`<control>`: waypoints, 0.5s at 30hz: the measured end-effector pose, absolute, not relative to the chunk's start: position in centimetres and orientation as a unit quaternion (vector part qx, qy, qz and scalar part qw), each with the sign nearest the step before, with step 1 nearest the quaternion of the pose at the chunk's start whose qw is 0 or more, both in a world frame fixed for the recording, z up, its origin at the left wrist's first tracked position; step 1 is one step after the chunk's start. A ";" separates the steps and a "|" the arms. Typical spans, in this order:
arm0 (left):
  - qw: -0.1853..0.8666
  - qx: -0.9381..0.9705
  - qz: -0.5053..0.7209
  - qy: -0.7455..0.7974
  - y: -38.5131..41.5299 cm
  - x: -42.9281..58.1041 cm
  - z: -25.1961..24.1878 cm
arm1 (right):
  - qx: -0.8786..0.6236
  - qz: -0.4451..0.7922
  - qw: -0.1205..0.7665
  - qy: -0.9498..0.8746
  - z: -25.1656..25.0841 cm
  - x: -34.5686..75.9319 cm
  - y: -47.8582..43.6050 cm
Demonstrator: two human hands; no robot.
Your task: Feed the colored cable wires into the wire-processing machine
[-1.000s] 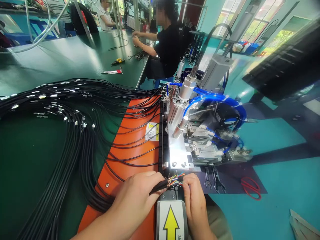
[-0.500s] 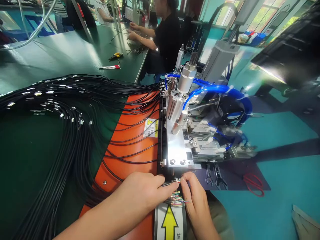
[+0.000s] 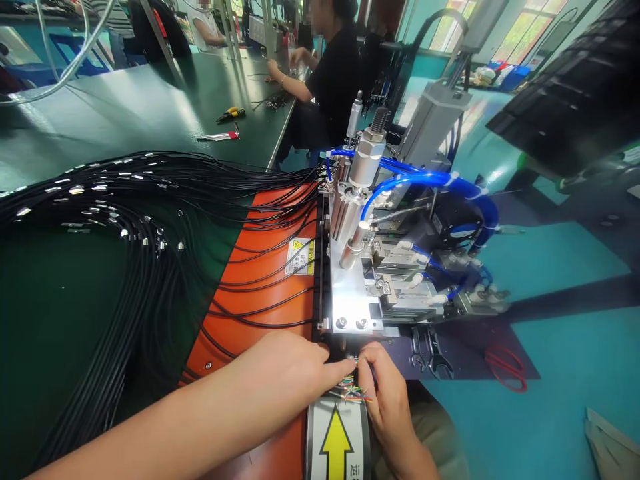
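My right hand [image 3: 385,400] is closing in a pinch on the coloured wire ends [image 3: 350,391], while my left hand [image 3: 285,367] is reaching in, its grip hidden. Many black cables [image 3: 145,227] are lying unworked on the table [image 3: 125,120].

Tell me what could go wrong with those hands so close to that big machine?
The left hand and right hand are right at the front of the metal air-powered machine, so fingers might get pinched if it moves. The thin coloured wires are fine and could bend or slip. The loose black cables could maybe tangle or get pulled.
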State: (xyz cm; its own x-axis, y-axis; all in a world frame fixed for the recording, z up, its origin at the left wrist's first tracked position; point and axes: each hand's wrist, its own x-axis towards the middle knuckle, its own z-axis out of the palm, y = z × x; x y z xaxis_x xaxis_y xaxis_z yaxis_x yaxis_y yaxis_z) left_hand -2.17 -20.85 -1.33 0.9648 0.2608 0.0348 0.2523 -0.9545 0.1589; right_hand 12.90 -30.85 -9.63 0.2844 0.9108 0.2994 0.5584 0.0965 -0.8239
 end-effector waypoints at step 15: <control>0.068 0.976 0.100 0.183 -21.9 -4.3 -2.6 | -0.648 0.407 0.452 -0.458 -7.6 13.9 -29.7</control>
